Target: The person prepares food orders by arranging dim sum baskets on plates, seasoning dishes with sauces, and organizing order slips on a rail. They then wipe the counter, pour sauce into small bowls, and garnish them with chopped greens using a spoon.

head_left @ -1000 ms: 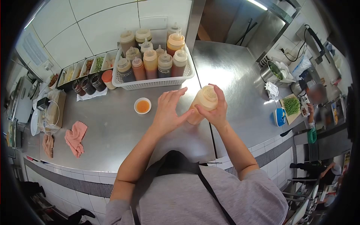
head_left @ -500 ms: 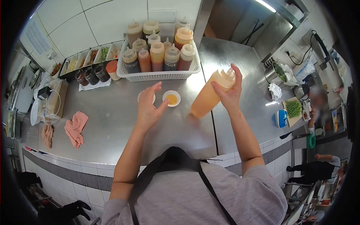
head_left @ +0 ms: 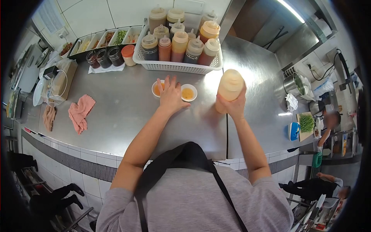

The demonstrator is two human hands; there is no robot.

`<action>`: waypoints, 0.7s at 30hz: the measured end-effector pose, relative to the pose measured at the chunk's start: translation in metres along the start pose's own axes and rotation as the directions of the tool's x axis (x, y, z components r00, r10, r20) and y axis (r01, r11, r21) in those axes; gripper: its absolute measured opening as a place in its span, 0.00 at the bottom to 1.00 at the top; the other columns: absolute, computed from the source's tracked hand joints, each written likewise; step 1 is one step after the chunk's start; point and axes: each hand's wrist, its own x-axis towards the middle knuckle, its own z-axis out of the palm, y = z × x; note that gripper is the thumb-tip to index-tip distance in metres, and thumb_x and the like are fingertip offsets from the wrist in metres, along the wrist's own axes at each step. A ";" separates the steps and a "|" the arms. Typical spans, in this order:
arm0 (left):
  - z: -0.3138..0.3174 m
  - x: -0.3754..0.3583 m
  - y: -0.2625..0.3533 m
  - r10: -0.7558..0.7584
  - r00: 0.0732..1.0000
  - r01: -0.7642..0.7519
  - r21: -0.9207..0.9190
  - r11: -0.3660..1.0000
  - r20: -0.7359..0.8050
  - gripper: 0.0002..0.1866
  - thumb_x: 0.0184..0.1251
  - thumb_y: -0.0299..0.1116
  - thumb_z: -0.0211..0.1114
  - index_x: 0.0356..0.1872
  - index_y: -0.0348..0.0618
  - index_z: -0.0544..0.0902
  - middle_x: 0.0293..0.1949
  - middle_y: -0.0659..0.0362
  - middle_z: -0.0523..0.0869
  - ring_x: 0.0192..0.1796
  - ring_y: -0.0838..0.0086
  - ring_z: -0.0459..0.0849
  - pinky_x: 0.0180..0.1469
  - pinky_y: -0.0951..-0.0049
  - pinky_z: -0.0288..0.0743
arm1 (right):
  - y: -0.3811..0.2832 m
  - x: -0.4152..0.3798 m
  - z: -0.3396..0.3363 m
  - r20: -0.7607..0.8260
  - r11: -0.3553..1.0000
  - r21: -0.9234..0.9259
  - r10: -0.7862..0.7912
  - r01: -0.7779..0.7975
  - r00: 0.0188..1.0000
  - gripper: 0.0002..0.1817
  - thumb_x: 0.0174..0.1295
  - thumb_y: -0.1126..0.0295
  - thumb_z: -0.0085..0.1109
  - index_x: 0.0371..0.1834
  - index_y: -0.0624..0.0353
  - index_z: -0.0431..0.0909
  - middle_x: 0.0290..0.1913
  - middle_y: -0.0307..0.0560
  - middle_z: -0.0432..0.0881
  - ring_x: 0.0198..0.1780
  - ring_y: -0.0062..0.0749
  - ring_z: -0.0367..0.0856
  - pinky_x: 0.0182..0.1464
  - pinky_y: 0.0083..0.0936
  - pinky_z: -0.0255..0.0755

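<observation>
My left hand (head_left: 171, 96) reaches across two small white bowls, its fingers spread and the thumb stretched out at the near side of the right one. The left bowl (head_left: 154, 91) holds something orange and is partly covered by my fingers. To its right, the other bowl (head_left: 196, 92) contains a yellow-orange liquid. My right hand (head_left: 235, 105) is wrapped round a squeeze bottle (head_left: 230, 82) of pale orange sauce. The bottle's rounded base is turned up toward me, and its nozzle is hidden from view.
A white plastic basket (head_left: 177, 68) full of squeeze bottles stands against the wall. Left of it are dark jars (head_left: 103, 58) and a tray (head_left: 73, 54) of toppings. A pink cloth (head_left: 81, 112) lies at left. Greens rest on a board (head_left: 305, 135) at far right, near another person.
My right hand has turned the squeeze bottle over, from nozzle up to base up. My left hand has come down over the bowls. The view has shifted slightly.
</observation>
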 end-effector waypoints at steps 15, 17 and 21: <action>-0.022 -0.043 -0.053 -0.161 0.918 0.097 -0.189 0.977 -0.363 0.23 0.46 0.41 0.67 0.46 0.48 0.77 0.54 0.58 0.69 0.63 0.60 0.57 0.62 0.42 0.37 | 0.009 0.034 -0.007 0.832 0.411 -0.537 0.116 0.736 0.542 0.39 0.43 0.70 0.59 0.63 0.37 0.58 0.40 0.48 0.71 0.44 0.40 0.71 0.46 0.37 0.62; -0.023 -0.049 -0.057 -0.207 0.907 0.141 -0.197 0.970 -0.367 0.23 0.46 0.42 0.67 0.47 0.51 0.77 0.55 0.61 0.69 0.63 0.61 0.57 0.63 0.47 0.37 | 0.007 0.040 -0.002 0.849 0.373 -0.513 0.089 0.773 0.521 0.38 0.45 0.71 0.58 0.63 0.37 0.57 0.40 0.48 0.71 0.44 0.40 0.71 0.47 0.37 0.62; -0.020 -0.053 -0.060 -0.225 0.903 0.159 -0.202 0.966 -0.367 0.23 0.47 0.42 0.67 0.47 0.51 0.77 0.55 0.61 0.69 0.64 0.61 0.57 0.63 0.46 0.37 | 0.004 0.051 0.007 0.907 0.135 -0.414 -0.018 0.900 0.420 0.36 0.48 0.73 0.55 0.63 0.35 0.57 0.39 0.48 0.70 0.43 0.40 0.71 0.48 0.37 0.61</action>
